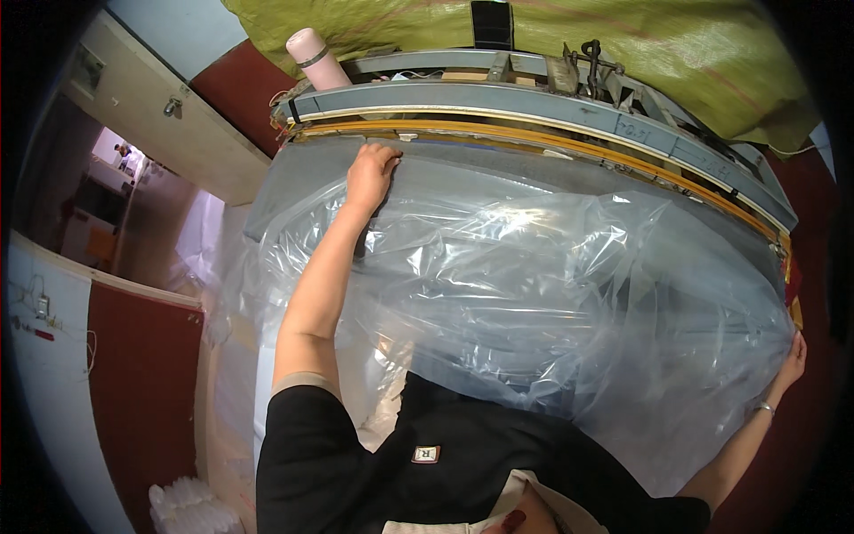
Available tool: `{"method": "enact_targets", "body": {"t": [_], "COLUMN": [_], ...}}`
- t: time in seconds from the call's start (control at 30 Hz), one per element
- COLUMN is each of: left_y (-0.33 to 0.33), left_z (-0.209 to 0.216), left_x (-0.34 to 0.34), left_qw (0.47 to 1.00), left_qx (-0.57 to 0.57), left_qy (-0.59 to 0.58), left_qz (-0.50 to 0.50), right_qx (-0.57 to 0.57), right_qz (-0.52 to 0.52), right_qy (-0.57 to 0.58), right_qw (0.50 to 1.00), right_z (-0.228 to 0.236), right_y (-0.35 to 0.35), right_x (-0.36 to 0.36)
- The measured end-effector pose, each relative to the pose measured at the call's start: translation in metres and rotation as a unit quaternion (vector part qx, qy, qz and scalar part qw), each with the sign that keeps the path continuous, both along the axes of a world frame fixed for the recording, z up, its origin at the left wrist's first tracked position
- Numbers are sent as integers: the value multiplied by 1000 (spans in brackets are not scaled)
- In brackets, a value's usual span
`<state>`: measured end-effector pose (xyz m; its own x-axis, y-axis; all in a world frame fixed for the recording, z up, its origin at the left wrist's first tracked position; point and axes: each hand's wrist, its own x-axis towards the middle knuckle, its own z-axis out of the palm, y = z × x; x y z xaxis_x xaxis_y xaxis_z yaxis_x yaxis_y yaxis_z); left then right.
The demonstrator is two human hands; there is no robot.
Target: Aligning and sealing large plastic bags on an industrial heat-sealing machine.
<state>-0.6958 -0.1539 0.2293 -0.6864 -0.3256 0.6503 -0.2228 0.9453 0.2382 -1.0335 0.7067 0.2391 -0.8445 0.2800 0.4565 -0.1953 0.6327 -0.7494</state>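
A wide sheet of clear plastic film (498,267) lies wrinkled and shining over a grey work surface (307,165) and hangs down toward my body. My left hand (370,175) reaches to the far side, its fingers pinched at the film's far edge, close to the orange-yellow strip. Far out to the right, my right hand (794,358) is closed on a gathered edge of the same film, drawing it taut into a point. A metal-coloured bracelet (764,407) circles my right wrist. The fingertips of both hands show only in part.
Behind the film runs a grey-blue metal beam (534,105) with orange-yellow strips (498,133) along it. A pink bottle (318,59) and a rusty clamp (591,67) stand behind it. Yellow-green sheeting (694,53) hangs at the back. To the left is a doorway; bundled white plastic (191,507) lies below.
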Motion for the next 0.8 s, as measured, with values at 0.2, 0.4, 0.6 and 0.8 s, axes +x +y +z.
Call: {"method": "enact_targets", "body": {"t": [0.2, 0.4, 0.6, 0.8], "left_y": [-1, 10, 77, 115], "left_z": [1, 92, 68, -54], "left_x": [-1, 20, 156, 199], "left_qw": [997, 974, 917, 980], "left_qx": [-24, 72, -11, 20], "left_qy": [-74, 156, 342, -85], "left_qz": [5, 146, 207, 181], "right_qx": [31, 34, 53, 327], "right_qz": [13, -53, -173, -118], "right_qy": [12, 23, 312, -238], "right_qw": [999, 998, 933, 907], "right_z": [1, 43, -12, -152], "right_y": [-9, -60, -46, -65], "right_x": [-25, -70, 50, 141]}}
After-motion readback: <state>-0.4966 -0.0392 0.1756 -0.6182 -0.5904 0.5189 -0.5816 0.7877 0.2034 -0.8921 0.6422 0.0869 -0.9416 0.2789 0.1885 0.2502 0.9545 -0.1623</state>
